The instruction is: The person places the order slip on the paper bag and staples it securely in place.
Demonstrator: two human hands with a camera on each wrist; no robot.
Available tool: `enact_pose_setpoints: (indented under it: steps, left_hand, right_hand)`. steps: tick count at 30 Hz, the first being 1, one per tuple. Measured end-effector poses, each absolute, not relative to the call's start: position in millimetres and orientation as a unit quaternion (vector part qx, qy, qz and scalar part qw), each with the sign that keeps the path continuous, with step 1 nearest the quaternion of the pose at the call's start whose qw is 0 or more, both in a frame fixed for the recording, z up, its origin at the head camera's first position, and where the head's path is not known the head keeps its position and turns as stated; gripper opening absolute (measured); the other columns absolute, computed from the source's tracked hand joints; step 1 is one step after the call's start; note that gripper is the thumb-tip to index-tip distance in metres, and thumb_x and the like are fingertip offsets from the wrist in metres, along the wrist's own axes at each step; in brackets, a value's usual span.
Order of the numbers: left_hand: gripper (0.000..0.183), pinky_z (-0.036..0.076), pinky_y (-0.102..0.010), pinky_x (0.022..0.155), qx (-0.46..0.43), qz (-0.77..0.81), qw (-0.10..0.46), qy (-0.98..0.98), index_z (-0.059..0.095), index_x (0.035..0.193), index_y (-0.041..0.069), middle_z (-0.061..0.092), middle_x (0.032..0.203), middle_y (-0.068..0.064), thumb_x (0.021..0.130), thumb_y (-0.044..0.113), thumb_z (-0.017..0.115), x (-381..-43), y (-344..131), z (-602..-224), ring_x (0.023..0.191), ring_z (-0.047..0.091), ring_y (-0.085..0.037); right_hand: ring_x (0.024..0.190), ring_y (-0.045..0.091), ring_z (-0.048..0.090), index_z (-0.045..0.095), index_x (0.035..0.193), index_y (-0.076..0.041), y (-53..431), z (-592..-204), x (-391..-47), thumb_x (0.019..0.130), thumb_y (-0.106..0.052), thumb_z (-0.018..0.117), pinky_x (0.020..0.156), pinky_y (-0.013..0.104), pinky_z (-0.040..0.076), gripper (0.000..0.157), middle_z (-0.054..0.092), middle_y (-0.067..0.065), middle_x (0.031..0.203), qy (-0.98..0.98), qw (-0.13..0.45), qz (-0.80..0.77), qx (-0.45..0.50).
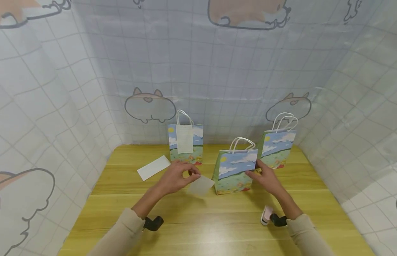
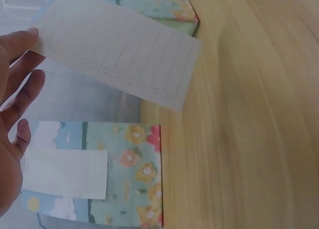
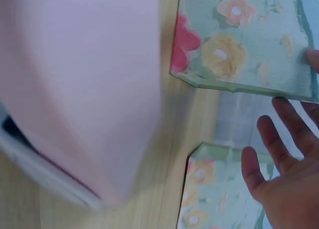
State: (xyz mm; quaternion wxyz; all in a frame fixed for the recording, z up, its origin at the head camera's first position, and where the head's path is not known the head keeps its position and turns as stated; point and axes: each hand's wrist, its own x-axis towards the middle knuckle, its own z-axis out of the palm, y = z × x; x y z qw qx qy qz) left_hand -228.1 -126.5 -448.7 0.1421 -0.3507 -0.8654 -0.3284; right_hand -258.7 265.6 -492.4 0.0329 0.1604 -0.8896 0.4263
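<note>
My left hand (image 1: 179, 176) pinches one end of a white checklist slip (image 2: 119, 50) between thumb and fingers. Ruled lines and a row of small boxes show on the slip in the left wrist view. It is held over the table, just left of the middle paper gift bag (image 1: 235, 170). That bag stands upright, with a painted sky and flower meadow and white cord handles. At its right side, my right hand (image 1: 267, 179) grips the edge, thumb on the front face and fingers (image 3: 286, 127) round the side.
Behind to the left stands a matching bag (image 1: 198, 142) with a white slip (image 1: 184, 140) on its front. A third bag (image 1: 278, 145) is at the back right. More white paper (image 1: 153, 167) lies at left. A pink stapler (image 1: 266, 215) sits near my right wrist.
</note>
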Motion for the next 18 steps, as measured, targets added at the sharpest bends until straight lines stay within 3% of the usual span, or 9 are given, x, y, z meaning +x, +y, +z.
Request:
enact_pose_setpoints:
  steps: [3, 7, 12, 18]
  left_hand:
    - [0.006, 0.045, -0.041, 0.087, -0.378, -0.323, 0.172, -0.850, 0.075, 0.097, 0.029, 0.069, 0.094, 0.020, 0.093, 0.033, 0.074, -229.1, -122.7, -447.5, 0.088, 0.064, -0.007]
    - [0.006, 0.043, -0.048, 0.100, -0.416, -0.334, 0.204, -0.821, 0.074, 0.096, 0.029, 0.070, 0.103, 0.016, 0.091, 0.030, 0.077, -231.7, -117.4, -447.2, 0.103, 0.065, -0.009]
    - [0.007, 0.037, -0.048, 0.101, -0.424, -0.339, 0.233, -0.807, 0.074, 0.092, 0.029, 0.066, 0.121, 0.003, 0.088, 0.030, 0.080, -233.5, -111.4, -445.6, 0.115, 0.055, -0.019]
    - [0.006, 0.032, -0.055, 0.104, -0.407, -0.341, 0.252, -0.809, 0.076, 0.088, 0.031, 0.056, 0.138, -0.006, 0.086, 0.030, 0.081, -235.1, -101.5, -441.4, 0.126, 0.046, -0.026]
  right_hand:
    - [0.110, 0.031, 0.061, 0.056, 0.114, -0.012, 258.6, -491.7, -258.8, 0.094, -0.040, 0.071, 0.100, 0.064, 0.042, 0.037, 0.065, 0.006, 0.105, -0.894, 0.040, 0.418, 0.158]
    - [0.106, 0.028, 0.062, 0.057, 0.117, -0.012, 250.1, -488.1, -256.7, 0.094, -0.044, 0.071, 0.095, 0.059, 0.046, 0.041, 0.064, 0.005, 0.104, -0.902, 0.036, 0.403, 0.153]
    - [0.103, 0.027, 0.061, 0.057, 0.121, -0.013, 240.0, -482.8, -253.0, 0.093, -0.047, 0.071, 0.087, 0.049, 0.047, 0.046, 0.064, 0.004, 0.106, -0.908, 0.022, 0.388, 0.154]
    - [0.107, 0.030, 0.062, 0.055, 0.130, -0.013, 230.0, -482.2, -251.2, 0.094, -0.049, 0.069, 0.085, 0.049, 0.049, 0.053, 0.065, 0.006, 0.112, -0.909, 0.009, 0.381, 0.166]
